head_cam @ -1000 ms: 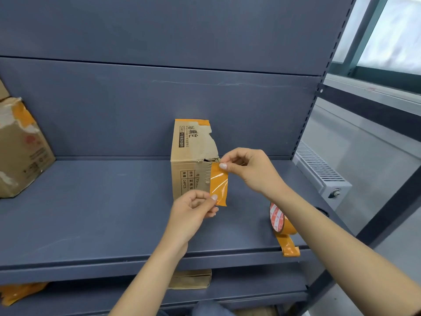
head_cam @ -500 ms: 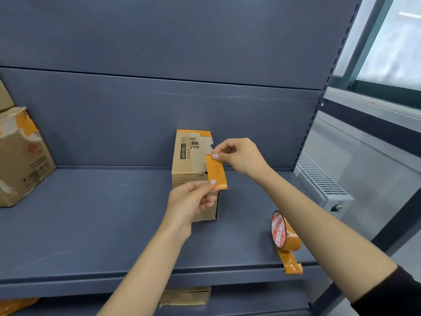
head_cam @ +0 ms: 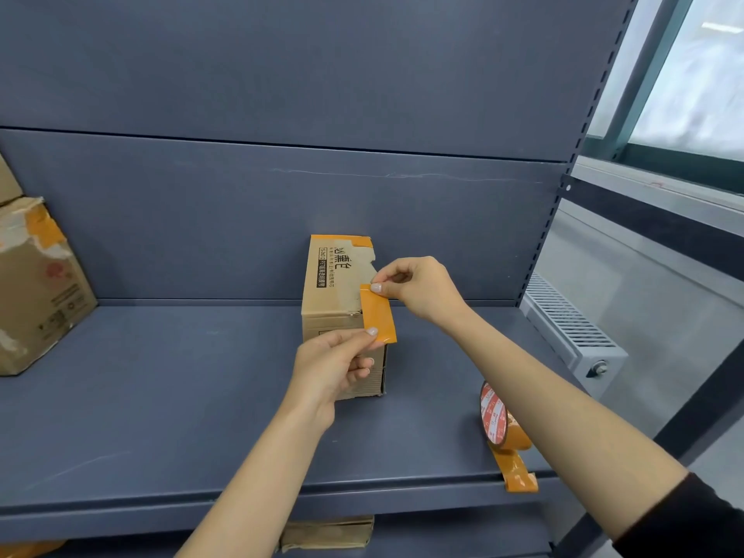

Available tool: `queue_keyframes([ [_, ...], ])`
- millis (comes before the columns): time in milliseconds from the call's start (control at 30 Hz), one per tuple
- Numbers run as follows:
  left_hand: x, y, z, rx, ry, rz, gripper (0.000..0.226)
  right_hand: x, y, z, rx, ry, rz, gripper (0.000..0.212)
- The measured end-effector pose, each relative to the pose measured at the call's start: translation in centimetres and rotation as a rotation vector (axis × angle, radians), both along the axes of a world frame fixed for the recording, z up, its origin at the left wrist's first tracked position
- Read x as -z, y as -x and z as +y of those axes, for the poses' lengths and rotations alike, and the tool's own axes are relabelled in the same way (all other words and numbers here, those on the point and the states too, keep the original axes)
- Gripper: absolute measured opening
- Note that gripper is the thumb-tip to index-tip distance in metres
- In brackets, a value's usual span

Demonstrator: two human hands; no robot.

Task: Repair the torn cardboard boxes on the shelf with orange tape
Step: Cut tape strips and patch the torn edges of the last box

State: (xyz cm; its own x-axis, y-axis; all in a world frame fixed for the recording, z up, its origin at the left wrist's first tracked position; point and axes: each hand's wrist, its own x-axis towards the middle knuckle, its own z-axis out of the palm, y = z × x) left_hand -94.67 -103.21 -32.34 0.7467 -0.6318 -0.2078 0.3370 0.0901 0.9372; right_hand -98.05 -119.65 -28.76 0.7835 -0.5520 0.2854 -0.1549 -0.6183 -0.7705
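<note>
Orange tape strip (head_cam: 378, 314) stretched over torn right edge of small cardboard box (head_cam: 336, 292) on grey shelf (head_cam: 161, 396). Right hand (head_cam: 418, 287) pinches top end, left hand (head_cam: 334, 364) pinches bottom end. Tape roll (head_cam: 499, 420) stands near shelf's front edge, right of box.

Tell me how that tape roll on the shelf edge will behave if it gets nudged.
The tape roll stands on its rim near the shelf front, so a nudge would probably roll or tip it. Its loose tail hangs over the edge and may drag or stick, slowing that.
</note>
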Motion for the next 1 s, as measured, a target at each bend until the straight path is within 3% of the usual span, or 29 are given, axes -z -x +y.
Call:
queue_keyframes([
  [600, 1.1, -0.6, 0.0, 0.002, -0.05, -0.047, 0.009, 1.0, -0.4, -0.2, -0.001, 0.019, 0.003, 0.003],
  [733, 1.3, -0.5, -0.1, 0.002, -0.059, -0.065, 0.01, 1.3, -0.5, -0.2, 0.008, 0.04, -0.018, 0.012],
  [833, 1.4, -0.5, -0.1, 0.001, -0.065, -0.078, 0.011, 1.2, -0.4, -0.2, 0.048, 0.121, -0.053, 0.029],
  [1000, 1.4, -0.5, -0.2, 0.003, -0.063, -0.097, 0.01, 0.9, -0.1, -0.1, -0.139, 0.372, -0.052, 0.008],
])
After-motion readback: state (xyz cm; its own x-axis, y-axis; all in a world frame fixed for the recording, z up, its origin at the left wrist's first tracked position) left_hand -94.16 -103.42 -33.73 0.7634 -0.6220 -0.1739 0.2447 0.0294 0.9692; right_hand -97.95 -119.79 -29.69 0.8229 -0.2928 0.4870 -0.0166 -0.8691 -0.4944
